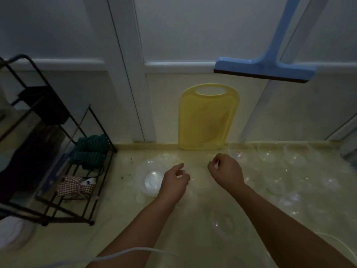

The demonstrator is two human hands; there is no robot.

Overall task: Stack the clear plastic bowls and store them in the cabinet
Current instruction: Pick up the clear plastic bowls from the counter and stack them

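Pretty dim shot, so the clear plastic bowls (295, 171) were hard to pick out, mostly scattered over the right side of the table (193, 219), with one whitish stack (150, 176) sitting left of centre. Left hand (174, 180) hovered just beside that stack, fingers loosely curled. Right hand (226, 171) was curled too; honestly couldn't tell if either grip held a bowl. Yellow cutting board (207, 120) leaned on the wall behind, black wire rack (63, 171) off to the left.
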